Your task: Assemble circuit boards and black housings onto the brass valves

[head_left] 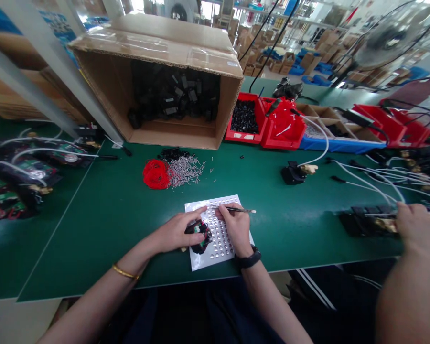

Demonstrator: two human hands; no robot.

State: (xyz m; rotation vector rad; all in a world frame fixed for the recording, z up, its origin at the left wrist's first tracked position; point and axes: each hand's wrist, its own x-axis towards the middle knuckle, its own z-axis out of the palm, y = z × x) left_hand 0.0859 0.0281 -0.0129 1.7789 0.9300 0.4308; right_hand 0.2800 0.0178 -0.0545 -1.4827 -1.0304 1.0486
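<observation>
My left hand (177, 232) is closed around a small black device housing (202, 243) with a green circuit board and red wires inside. Its index finger reaches out toward the top of a white sheet (197, 262) dotted with rows of small round silvery pieces. In my right hand (238, 231) is a pair of tweezers (241, 209), pinched between thumb and fingers, with the tips pointing left over the sheet's upper part. The housing lies over the sheet's left side. Whether the tweezer tips grip a piece is too small to tell.
Beyond the sheet lie a red wire bundle (156, 174) and a pile of small metal pins (187, 170). A cardboard box (172, 136) of black parts stands behind, beside red bins (284, 131). At right, a co-worker's hand (415, 227) touches black assemblies (361, 222). Circuit-board assemblies (32, 167) sit left.
</observation>
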